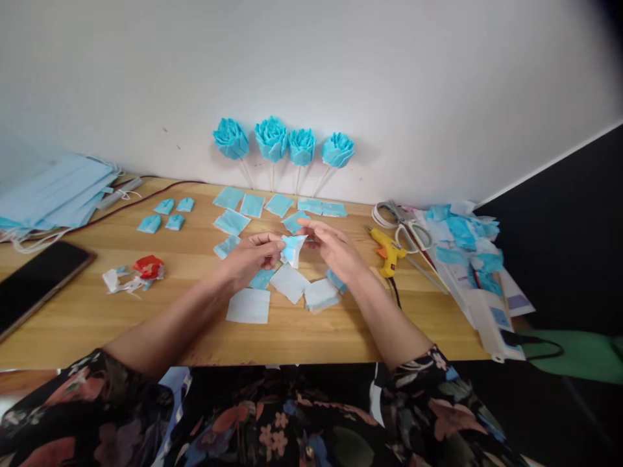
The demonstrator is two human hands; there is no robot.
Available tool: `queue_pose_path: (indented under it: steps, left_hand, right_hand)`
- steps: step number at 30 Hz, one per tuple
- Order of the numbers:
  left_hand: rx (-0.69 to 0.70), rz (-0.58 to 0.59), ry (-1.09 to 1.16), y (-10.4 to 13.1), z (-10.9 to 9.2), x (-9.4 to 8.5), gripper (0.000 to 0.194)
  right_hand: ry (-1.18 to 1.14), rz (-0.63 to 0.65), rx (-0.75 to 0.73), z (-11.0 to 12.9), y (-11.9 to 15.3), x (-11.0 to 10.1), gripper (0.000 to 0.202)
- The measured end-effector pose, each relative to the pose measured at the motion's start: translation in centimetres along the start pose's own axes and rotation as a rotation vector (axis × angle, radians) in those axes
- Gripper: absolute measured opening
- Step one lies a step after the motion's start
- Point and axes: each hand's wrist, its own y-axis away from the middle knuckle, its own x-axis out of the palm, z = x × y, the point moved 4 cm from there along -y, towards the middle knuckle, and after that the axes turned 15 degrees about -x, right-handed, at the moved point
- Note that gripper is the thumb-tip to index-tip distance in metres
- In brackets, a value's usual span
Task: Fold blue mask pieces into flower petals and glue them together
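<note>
My left hand (250, 259) pinches a small folded piece of blue-and-white mask fabric (291, 249) between thumb and fingers. At its upper right corner, the curled fingers of my right hand (335, 248) meet the piece; the exact grip is partly hidden. Beneath and around both hands lie several flat cut squares, some blue side up, such as the blue square (232, 222), and others white side up, like the white square (248, 306). To the left sit several small folded blue petals (149, 224).
Several blue fabric flowers (272, 139) on sticks lean against the wall. On the right are a yellow glue gun (388, 250), scissors (413, 235) and a heap of blue and white scraps (462, 233). Masks (58, 188), a phone (41, 279) and a red wrapper (148, 266) lie left.
</note>
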Motion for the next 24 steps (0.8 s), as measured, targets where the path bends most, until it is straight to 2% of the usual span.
queue_pose_path:
  steps: [3,13,24]
  left_hand:
    - [0.007,-0.027,-0.030,0.0,0.1,-0.1,0.035]
    - [0.046,-0.073,-0.125,-0.3,0.7,-0.1,0.026]
    - [0.105,-0.105,-0.239,-0.1,0.6,0.0,0.023]
  right_hand:
    - [-0.034,0.015,-0.034,-0.4,0.3,0.3,0.035]
    - [0.055,0.089,-0.089,-0.7,1.2,0.1,0.036]
    - [0.186,0.166,-0.080,-0.5,1.5,0.9,0.041]
